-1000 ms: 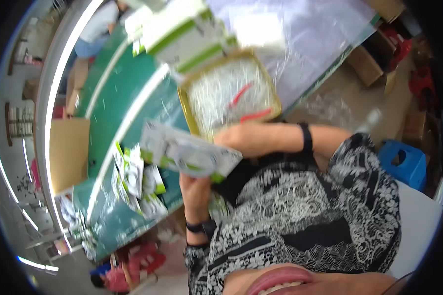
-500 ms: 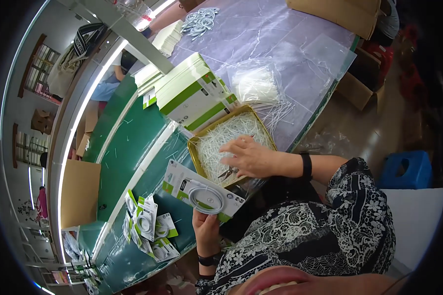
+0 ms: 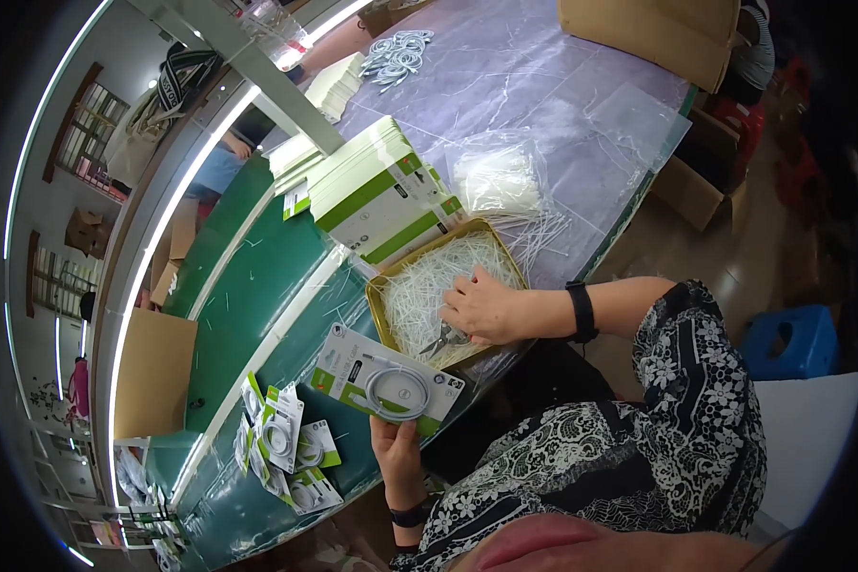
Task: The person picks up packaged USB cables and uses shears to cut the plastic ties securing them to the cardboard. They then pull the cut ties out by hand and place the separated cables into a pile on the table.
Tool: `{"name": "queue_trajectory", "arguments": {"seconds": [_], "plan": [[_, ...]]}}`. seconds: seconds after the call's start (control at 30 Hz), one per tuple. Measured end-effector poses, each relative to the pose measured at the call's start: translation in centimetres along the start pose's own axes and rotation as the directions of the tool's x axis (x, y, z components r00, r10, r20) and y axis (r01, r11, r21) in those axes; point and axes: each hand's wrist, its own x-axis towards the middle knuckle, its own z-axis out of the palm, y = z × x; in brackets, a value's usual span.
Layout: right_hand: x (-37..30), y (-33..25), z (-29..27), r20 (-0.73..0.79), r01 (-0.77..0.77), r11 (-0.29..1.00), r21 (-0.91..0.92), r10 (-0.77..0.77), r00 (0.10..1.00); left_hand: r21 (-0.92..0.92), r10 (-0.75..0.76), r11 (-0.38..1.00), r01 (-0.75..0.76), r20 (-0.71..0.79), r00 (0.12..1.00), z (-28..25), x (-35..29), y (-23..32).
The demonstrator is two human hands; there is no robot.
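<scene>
Could scatter the loose heap of cable cards [image 3: 281, 434] left of the left hand [image 3: 398, 458] with a sideways swing. Could bend or drop the carded cable [image 3: 391, 379], grasped by its lower edge in that hand, through too slack a pinch. Could drag pale strips [image 3: 424, 276] from the yellow tin [image 3: 376, 310] below the right hand [image 3: 486, 307] by lifting hastily, or nick skin on the pliers [image 3: 439, 341] beneath those fingers; cannot tell whether grasped or merely touched.
</scene>
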Motion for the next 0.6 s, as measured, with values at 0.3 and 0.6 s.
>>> {"name": "queue_trajectory", "arguments": {"seconds": [0.3,0.6], "plan": [[1.9,1.1,2.6,-0.021,0.17,0.985,0.009,-0.17,0.985,-0.046,0.105,0.993,-0.108,-0.053,0.993,-1.7,1.8,0.5],[3.2,1.2,-1.0,-0.236,0.022,0.998,0.061,-0.007,0.972,-0.348,0.028,0.933,-0.089,-0.176,0.984,-3.5,5.5,1.9]]}}
